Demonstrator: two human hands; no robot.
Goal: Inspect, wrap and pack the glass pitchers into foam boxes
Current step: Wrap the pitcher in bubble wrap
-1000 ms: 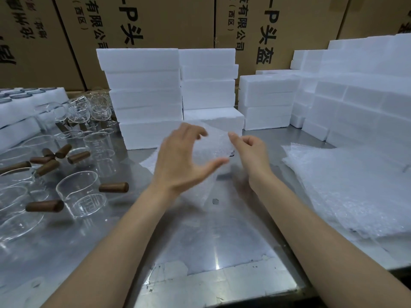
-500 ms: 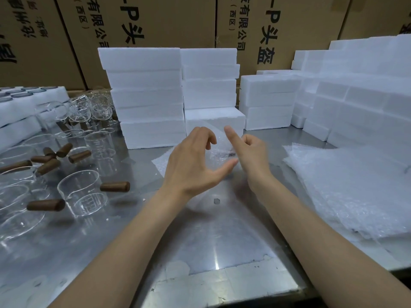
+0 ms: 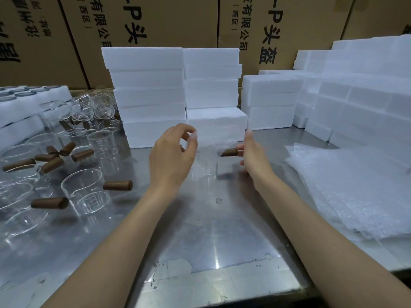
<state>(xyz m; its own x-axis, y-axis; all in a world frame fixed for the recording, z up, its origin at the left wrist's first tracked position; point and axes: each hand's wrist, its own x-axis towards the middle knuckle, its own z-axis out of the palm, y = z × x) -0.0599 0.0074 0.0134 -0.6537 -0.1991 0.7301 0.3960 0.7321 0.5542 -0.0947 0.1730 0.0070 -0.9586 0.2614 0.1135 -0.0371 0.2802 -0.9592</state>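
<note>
Cardboard cartons printed "有限公司", "头盔", "(西区)".

steel table, glass pitchers left, foam boxes stacked behind, seemingly bubble wrap sheets right

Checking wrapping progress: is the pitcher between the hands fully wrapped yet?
Not fully: the pitcher's brown handle pokes out bare from the bubble wrap.

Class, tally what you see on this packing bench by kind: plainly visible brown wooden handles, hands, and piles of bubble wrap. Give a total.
Brown wooden handles: 9 (more may hide among the far glasses)
Hands: 2 (left hand, right hand)
Bubble wrap piles: 1
Total: 12
</note>
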